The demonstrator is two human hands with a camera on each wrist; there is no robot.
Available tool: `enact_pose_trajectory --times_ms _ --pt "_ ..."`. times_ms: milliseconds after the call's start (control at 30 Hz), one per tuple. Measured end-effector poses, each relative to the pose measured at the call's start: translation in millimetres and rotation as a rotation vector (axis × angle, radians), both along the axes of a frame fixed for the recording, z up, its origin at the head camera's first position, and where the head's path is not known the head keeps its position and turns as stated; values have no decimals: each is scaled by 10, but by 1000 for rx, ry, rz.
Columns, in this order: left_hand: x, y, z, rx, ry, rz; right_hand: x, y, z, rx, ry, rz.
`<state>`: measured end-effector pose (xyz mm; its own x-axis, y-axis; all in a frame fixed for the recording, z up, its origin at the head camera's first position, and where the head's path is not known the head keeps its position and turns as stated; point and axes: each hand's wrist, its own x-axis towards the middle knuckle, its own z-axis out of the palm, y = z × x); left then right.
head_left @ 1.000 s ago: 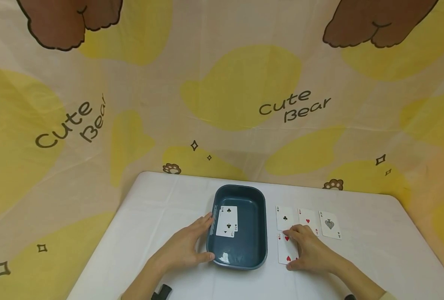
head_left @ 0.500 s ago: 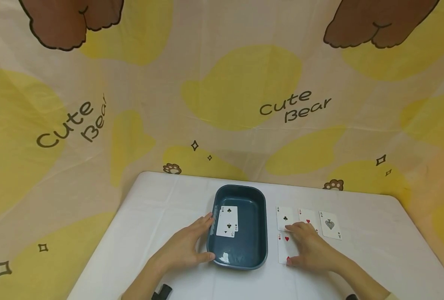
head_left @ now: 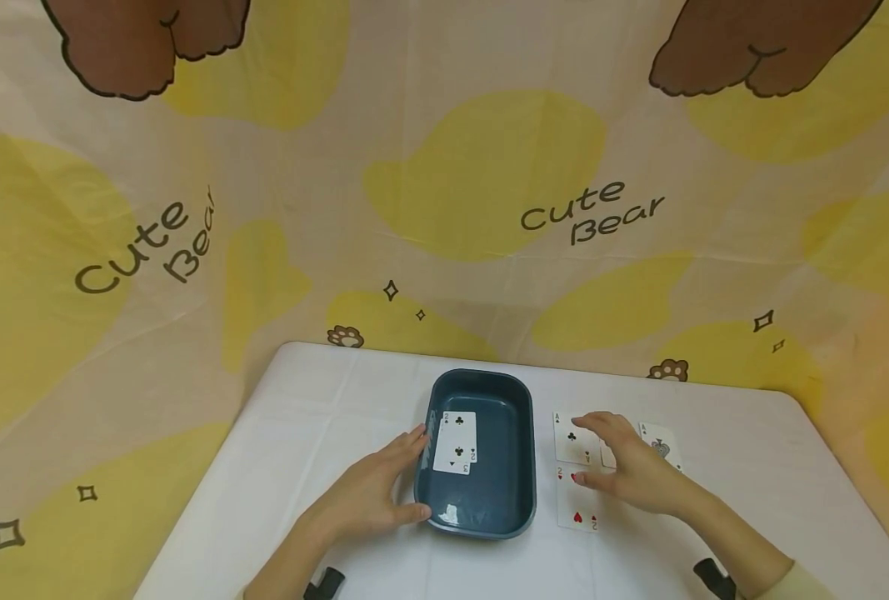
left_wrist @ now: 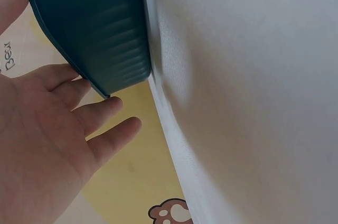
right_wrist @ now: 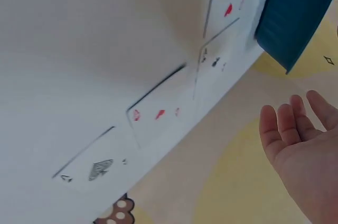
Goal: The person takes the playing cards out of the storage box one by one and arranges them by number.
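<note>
A dark blue rectangular tray (head_left: 506, 475) stands on the table, holding a two of clubs (head_left: 459, 437) that overlaps another card (head_left: 441, 467). Along its left rim, my left hand (head_left: 362, 492) rests spread, fingertips and thumb at the edge. My right hand (head_left: 635, 471) hovers over the cards to the right, thumb and index finger apart, nothing between them. Beneath it lie a two of hearts (head_left: 575, 504) and an ace of clubs (head_left: 568, 446). The ace of hearts (right_wrist: 160, 114) is mostly hidden in the head view; an ace of spades (head_left: 657, 440) lies farthest right.
The cards and tray are on a white-covered table (head_left: 759, 483). Behind the far edge hangs a yellow and beige cloth (head_left: 481, 183) with bear prints. A black strap piece (head_left: 326, 583) shows by the left wrist, another (head_left: 714, 577) by the right.
My right hand has lifted off the two of hearts and moved away from me, over the aces. The two of hearts stays in place. My left hand and the tray have not moved.
</note>
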<state>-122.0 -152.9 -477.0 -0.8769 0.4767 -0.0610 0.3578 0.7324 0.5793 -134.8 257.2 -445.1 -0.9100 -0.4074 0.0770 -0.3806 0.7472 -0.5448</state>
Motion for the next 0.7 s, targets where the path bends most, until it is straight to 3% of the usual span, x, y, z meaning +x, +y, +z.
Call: enact_pose_trajectory --times_ms 167,700 --pt "3 -3 -10 2 -2 4 -72 -87 54 -9 16 12" --pt "-3 0 -6 -8 1 5 -257 -542 76 -72 -66 44"
